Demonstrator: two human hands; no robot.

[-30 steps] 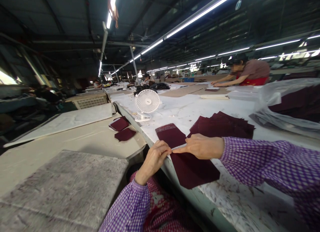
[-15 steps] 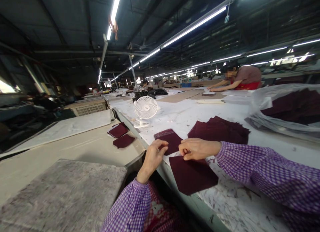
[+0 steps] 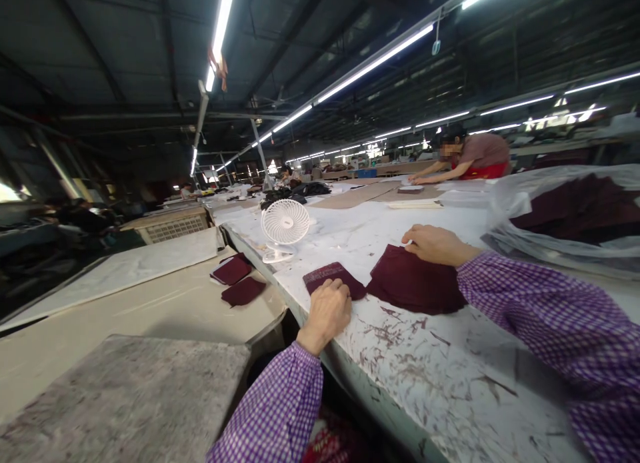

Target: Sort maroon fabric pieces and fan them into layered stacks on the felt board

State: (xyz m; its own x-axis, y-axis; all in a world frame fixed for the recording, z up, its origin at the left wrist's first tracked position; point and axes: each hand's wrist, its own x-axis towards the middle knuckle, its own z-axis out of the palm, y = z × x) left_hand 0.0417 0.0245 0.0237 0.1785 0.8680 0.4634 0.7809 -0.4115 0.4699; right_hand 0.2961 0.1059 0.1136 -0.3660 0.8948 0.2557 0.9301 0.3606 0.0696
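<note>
Both hands down on the white table, well apart, one job each. Left hand sits knuckles-up at the table's near edge, fingers curled onto the near end of a small maroon ribbed piece. Can't tell if it's pinching the cloth or just resting on it. Right hand lies palm-down, fingers laid out, on the far corner of the maroon stack. My read is that the flat palm is there to pin the loose plies so they don't slide. The ribbed piece lies single and flat, touching the stack's left edge, so both are within reach without leaning. A desk fan stands just behind them, facing the seat, another likely reason the cloth is weighted. A plastic bag with more maroon cloth sits to the right. Two spare pieces lie on the lower side bench. A co-worker is bent over the far end.
</note>
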